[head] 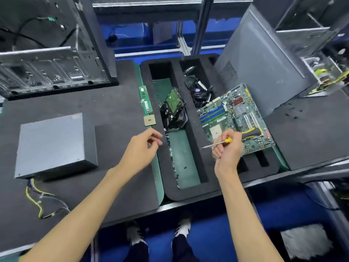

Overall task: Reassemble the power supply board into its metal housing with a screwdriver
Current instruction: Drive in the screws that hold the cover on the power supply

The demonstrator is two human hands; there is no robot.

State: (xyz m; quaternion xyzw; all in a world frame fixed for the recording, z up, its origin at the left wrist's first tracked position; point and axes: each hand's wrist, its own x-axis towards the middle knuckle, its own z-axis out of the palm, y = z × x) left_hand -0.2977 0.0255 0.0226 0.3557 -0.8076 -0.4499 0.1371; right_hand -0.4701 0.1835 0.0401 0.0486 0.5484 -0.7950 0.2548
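No writing can be read anywhere. An open computer case (52, 70) stands far left, a grey side panel (264, 59) leans far right. The closed metal housing (54, 144) sits on the dark mat, wires (40, 197) trailing from it, well left of both hands. A foam tray (190, 140) holds a circuit board (238, 118), a hard drive (173, 108) and screws (172, 159). The right hand (228, 148) grips a screwdriver (232, 138). The left hand (141, 148) hovers with fingertips pinched; whether they hold anything I cannot tell.

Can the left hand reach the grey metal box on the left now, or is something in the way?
Probably yes: the left hand hovers to the right of the metal box, with only bare black mat between them.
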